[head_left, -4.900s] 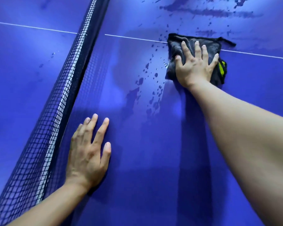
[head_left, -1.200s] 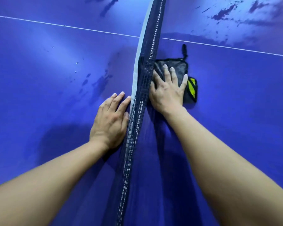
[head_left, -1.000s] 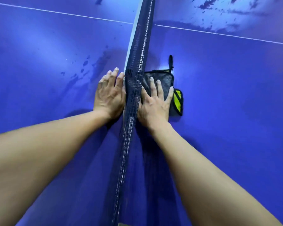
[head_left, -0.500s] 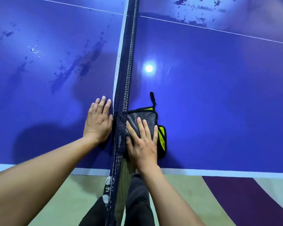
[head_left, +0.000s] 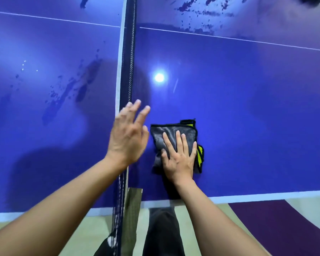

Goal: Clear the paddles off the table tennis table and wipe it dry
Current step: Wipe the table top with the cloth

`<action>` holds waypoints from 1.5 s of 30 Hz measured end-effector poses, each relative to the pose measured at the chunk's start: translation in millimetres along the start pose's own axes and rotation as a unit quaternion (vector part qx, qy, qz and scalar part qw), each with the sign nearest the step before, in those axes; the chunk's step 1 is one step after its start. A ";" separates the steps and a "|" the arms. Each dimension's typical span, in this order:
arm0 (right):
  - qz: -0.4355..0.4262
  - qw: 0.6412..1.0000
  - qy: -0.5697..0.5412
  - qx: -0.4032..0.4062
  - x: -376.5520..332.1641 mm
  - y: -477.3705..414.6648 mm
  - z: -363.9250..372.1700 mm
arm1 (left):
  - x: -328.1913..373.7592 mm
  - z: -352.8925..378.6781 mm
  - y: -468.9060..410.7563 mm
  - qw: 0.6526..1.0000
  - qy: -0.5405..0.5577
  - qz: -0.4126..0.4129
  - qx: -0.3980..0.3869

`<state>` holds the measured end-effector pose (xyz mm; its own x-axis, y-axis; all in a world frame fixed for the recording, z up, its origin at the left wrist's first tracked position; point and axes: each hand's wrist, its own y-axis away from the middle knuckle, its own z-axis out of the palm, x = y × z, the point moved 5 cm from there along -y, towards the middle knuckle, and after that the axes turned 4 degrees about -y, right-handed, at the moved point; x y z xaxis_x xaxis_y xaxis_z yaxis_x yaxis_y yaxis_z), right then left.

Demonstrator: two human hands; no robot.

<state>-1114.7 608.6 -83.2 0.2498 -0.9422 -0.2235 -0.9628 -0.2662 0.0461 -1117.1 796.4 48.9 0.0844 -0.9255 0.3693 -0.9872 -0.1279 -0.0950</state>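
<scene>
A folded dark grey cloth [head_left: 171, 134] with yellow-and-black trim lies on the blue table tennis table [head_left: 248, 117], close to the near edge and just right of the net [head_left: 127, 58]. My right hand [head_left: 178, 157] presses flat on the cloth with straight fingers. My left hand [head_left: 128, 137] hovers open above the net, fingers spread, touching nothing. Dark wet patches [head_left: 70, 93] show on the left half, and more water spots [head_left: 201, 12] lie on the far right half. No paddles are in view.
The table's white near edge [head_left: 266, 195] runs across the lower view, with the net post [head_left: 132, 209] below it. My dark trouser leg [head_left: 163, 233] and a tan and purple floor [head_left: 275, 224] lie beneath. A lamp reflection [head_left: 159, 77] glares on the table.
My right hand has drawn the cloth along the net toward the near edge, then a little right of the net. My left hand has lifted off the left half and now hovers over the net.
</scene>
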 end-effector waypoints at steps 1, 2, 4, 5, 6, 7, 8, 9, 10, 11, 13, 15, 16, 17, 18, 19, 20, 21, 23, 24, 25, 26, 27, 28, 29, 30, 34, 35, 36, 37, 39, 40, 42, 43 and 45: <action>0.000 1.000 -0.002 -0.001 4.3 -21.5 -1.5 | 14.5 9.0 -6.0 1.000 -0.018 0.019 -0.015; 0.008 1.000 -0.007 0.002 7.7 -45.0 -3.2 | 24.2 18.1 -11.9 0.999 -0.031 0.025 -0.028; 0.018 1.000 -0.017 0.006 10.6 -100.9 -4.3 | 29.2 36.9 -29.7 0.998 -0.043 -0.006 -0.040; 0.017 1.000 -0.019 0.011 9.4 -128.5 -6.2 | 26.7 42.9 -38.8 0.998 -0.042 -0.034 -0.037; 0.011 1.000 -0.017 0.014 10.9 -162.4 -8.0 | 25.3 51.9 -52.4 0.997 -0.039 -0.062 -0.032; 0.004 1.000 -0.017 0.011 11.8 -197.7 -10.2 | 23.6 61.6 -65.0 0.995 -0.037 -0.089 -0.030; -0.004 1.000 -0.018 0.004 13.1 -233.5 -12.2 | 23.2 73.2 -77.6 0.993 -0.036 -0.111 -0.035; -0.012 1.000 -0.020 -0.001 14.1 -267.2 -14.9 | 24.6 86.3 -90.1 0.991 -0.035 -0.125 -0.042; -0.020 0.999 -0.024 -0.006 12.8 -295.6 -17.9 | 26.8 97.4 -99.5 0.989 -0.036 -0.133 -0.050; -0.029 0.999 -0.031 -0.013 11.4 -323.3 -18.1 | 30.0 110.9 -110.1 0.988 -0.037 -0.138 -0.054; -0.047 0.998 -0.037 -0.024 2.9 -369.4 -15.3 | 34.4 133.9 -127.3 0.987 -0.047 -0.143 -0.049; -0.062 0.996 -0.045 -0.035 -12.4 -402.2 -13.1 | 34.8 147.7 -140.6 0.988 -0.063 -0.138 -0.020; -0.073 0.995 -0.051 -0.039 -18.2 -415.7 -13.2 | 35.0 154.1 -148.6 0.989 -0.071 -0.130 -0.006; -0.087 0.994 -0.053 -0.039 -24.5 -426.4 -12.8 | 33.9 158.5 -155.2 0.989 -0.078 -0.125 0.008; -0.104 0.992 -0.053 -0.040 -28.8 -436.4 -12.6 | 32.4 162.1 -162.6 0.989 -0.086 -0.118 0.020; -0.122 0.990 -0.054 -0.042 -28.9 -444.5 -12.4 | 29.9 165.2 -168.6 0.989 -0.095 -0.111 0.026; -0.137 0.988 -0.056 -0.041 -25.1 -450.1 -13.3 | 26.4 167.6 -171.9 0.989 -0.103 -0.108 0.026; -0.141 0.987 -0.061 -0.036 -14.1 -456.6 -15.7 | 24.6 169.8 -174.7 0.988 -0.109 -0.107 0.021; -0.108 0.992 -0.068 -0.015 27.5 -470.7 -25.1 | 24.4 170.6 -175.7 0.987 -0.111 -0.115 0.015; -0.074 0.995 -0.069 -0.002 58.1 -478.0 -32.1 | 25.9 170.4 -174.8 0.986 -0.111 -0.120 0.013; -0.032 0.997 -0.065 0.013 94.7 -485.3 -40.4 | 27.4 170.5 -173.6 0.986 -0.108 -0.127 0.012; 0.011 0.998 -0.060 0.029 136.5 -493.3 -51.2 | 29.8 169.7 -174.0 0.985 -0.106 -0.134 0.012; 0.058 0.996 -0.055 0.041 181.0 -500.4 -62.4 | 31.6 169.0 -174.7 0.985 -0.104 -0.139 0.013; 0.104 0.992 -0.048 0.048 224.4 -505.7 -73.1 | 32.1 169.4 -175.3 0.984 -0.104 -0.141 0.013; 0.147 0.987 -0.044 0.050 262.0 -508.7 -82.1 | 32.1 170.4 -175.2 0.984 -0.107 -0.140 0.013; 0.183 0.981 -0.042 0.053 291.0 -509.9 -88.1 | 31.5 171.6 -174.6 0.984 -0.111 -0.138 0.013; 0.237 0.969 -0.041 0.063 319.0 -514.1 -92.7 | 29.4 174.2 -175.9 0.985 -0.119 -0.128 0.012; 0.231 0.970 -0.042 0.055 311.1 -514.4 -91.8 | 31.5 175.1 -175.8 0.985 -0.120 -0.126 0.012; 0.212 0.975 -0.042 0.046 293.3 -516.7 -89.1 | 31.3 174.2 -175.2 0.985 -0.120 -0.127 0.013; 0.183 0.982 -0.038 0.040 269.3 -520.1 -84.8 | 30.6 173.3 -175.5 0.985 -0.120 -0.127 0.014; 0.113 0.993 -0.028 0.029 203.7 -524.0 -70.3 | 27.5 173.4 -174.7 0.984 -0.125 -0.125 0.010; 0.074 0.997 -0.023 0.022 164.9 -524.9 -62.2 | 27.5 174.3 -173.5 0.984 -0.126 -0.123 0.010; -0.012 1.000 -0.014 0.004 78.5 -523.9 -43.1 | 26.2 174.9 -172.1 0.986 -0.120 -0.118 0.014; -0.052 0.999 -0.013 -0.007 36.9 -519.7 -33.0 | 25.4 175.2 -172.4 0.986 -0.118 -0.117 0.015; -0.133 0.991 -0.012 -0.025 -34.8 -503.5 -15.5 | 23.6 174.9 -173.6 0.987 -0.110 -0.117 0.019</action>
<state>-637.1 772.3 -83.6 0.4902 -0.8325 -0.2582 -0.8571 -0.5143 0.0308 -920.1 734.4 -87.5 0.3403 -0.9236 0.1763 -0.9319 -0.3563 -0.0674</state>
